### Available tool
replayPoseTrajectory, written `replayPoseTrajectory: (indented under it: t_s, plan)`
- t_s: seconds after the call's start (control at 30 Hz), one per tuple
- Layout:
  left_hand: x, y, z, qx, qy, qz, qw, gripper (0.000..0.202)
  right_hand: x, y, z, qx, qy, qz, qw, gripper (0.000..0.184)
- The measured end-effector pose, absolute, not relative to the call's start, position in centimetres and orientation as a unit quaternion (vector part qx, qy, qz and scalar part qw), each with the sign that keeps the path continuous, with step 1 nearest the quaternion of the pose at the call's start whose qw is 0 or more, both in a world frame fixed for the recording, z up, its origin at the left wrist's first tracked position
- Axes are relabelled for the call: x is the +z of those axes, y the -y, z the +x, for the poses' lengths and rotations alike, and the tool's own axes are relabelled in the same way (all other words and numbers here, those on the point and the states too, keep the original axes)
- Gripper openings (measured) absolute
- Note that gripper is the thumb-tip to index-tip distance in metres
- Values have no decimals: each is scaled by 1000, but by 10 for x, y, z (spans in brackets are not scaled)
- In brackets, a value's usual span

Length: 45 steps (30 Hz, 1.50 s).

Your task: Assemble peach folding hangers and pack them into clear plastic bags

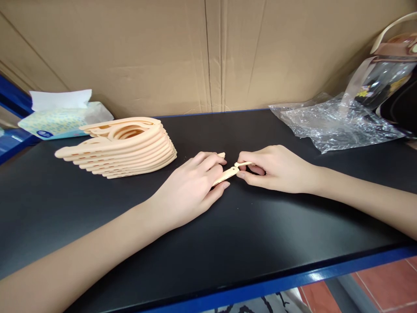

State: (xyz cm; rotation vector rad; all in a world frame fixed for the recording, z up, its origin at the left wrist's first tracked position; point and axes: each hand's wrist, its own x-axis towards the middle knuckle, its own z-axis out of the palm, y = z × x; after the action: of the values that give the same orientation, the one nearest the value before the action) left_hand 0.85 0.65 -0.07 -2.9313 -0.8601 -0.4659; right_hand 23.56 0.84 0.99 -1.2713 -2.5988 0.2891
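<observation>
My left hand (189,187) is closed around a flat cream plastic part (226,175), which looks like a piece of a folding hanger. Most of that part is hidden under the palm; one end sticks out past the thumb, another bit shows beyond the fingertips. Between thumb and fingers my right hand (276,169) pinches a thin cream plastic piece (244,164). The two pieces meet at a small joint between my hands; I cannot tell whether they are fastened. To the left stands a neat stack of similar cream plastic hanger-like pieces (140,152).
The black tabletop (208,243) has a blue front edge (280,283). A tissue pack (65,119) sits at the back left. Crumpled clear plastic wrapping (339,124) and a drinking bottle with a handle (387,74) are at the back right. A cardboard wall (146,56) rises behind.
</observation>
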Motion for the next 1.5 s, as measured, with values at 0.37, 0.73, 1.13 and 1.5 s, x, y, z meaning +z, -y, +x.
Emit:
replayPoseTrajectory:
  t_s: [0.37, 0.73, 1.13, 1.5]
  plan:
    - [-2, -5, 9, -143, 283, -948, 25, 25, 8, -10, 237, 81, 893, -428, 114, 16]
    - [0, -5, 9, -140, 283, -948, 26, 25, 8, -10, 238, 86, 897, -420, 112, 16]
    - [-1, -6, 9, -137, 285, -948, 26, 26, 9, -11, 238, 88, 896, -422, 105, 16]
    - [0, -5, 9, -129, 289, -948, 24, 27, 11, -10, 238, 92, 901, -412, 106, 13]
